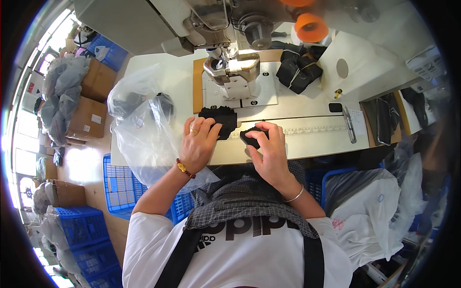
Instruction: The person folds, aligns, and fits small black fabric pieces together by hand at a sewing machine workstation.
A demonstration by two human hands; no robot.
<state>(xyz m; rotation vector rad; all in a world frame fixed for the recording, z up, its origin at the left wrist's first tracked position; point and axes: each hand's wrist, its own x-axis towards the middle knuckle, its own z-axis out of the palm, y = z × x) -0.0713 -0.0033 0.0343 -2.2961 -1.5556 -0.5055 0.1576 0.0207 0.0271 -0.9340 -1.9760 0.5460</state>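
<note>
At the sewing table's front edge, my left hand [198, 143] is closed at the lower left of a black fabric piece [224, 120] with a ragged upper edge, its fingertips pressing on it. Just to the right, my right hand [272, 152] pinches a small black fabric stack [249, 137] between thumb and fingers. The two black bundles lie slightly apart on the tabletop, over a printed ruler strip [312, 128]. Beyond them stands the sewing machine head [233, 69] above its metal plate [265, 86]. The undersides of both black pieces are hidden.
A clear plastic bag [144, 129] drapes over the table's left side. Tied black bundles [298, 72] lie behind right, below an orange cone [311, 27]. Thread snips [349, 124] rest at the right. Blue baskets [117, 185] stand below the table; cardboard boxes [86, 117] line the left.
</note>
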